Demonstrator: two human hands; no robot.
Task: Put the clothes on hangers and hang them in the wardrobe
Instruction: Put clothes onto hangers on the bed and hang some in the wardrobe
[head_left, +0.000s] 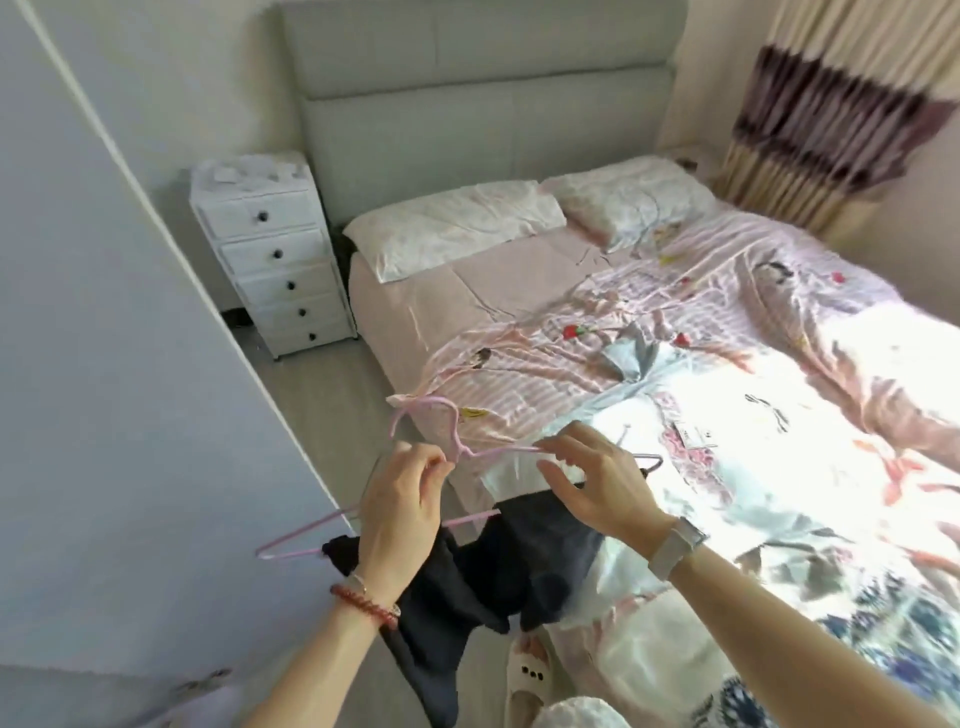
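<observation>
At the bed's near edge (415, 312), the left hand (400, 519) pinches a pink hanger (452, 441) at its neck, the right hand's (587, 483) curled fingers (553, 457) grip its arm, while the dark garment (498, 566) beneath remains unhung.

The bed (415, 306) carried two pillows (452, 228) against its headboard (483, 104), a pink striped printed cover (727, 312) spread below them, a small grey garment (631, 353) on that cover, and a dark garment (524, 561) trailing off its near edge.
</observation>
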